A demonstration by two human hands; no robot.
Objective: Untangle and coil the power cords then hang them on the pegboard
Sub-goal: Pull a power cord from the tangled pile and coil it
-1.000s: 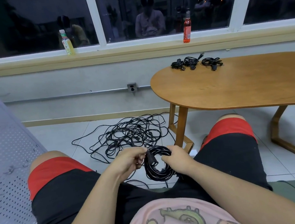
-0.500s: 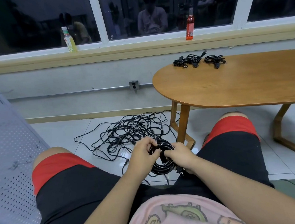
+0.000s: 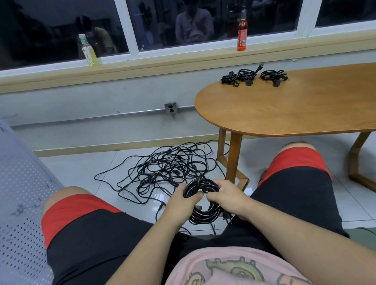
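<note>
Both hands grip one coiled black cord (image 3: 202, 205) btwn the knees: left hand (image 3: 181, 201) w/ fingers curled over its left side, right hand (image 3: 228, 198) closed on the right side, plug (image 3: 226, 217) poking out below. Tangled cords (image 3: 169, 168) on floor just beyond. Pegboard (image 3: 11, 201) at left. Farther off, three coiled cords (image 3: 252, 76) on the table (image 3: 314, 105).

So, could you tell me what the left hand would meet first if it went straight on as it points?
Most likely the right hand: the left hand points across the coiled cord they both grip, toward its fingers, though depth is unclear.
</note>
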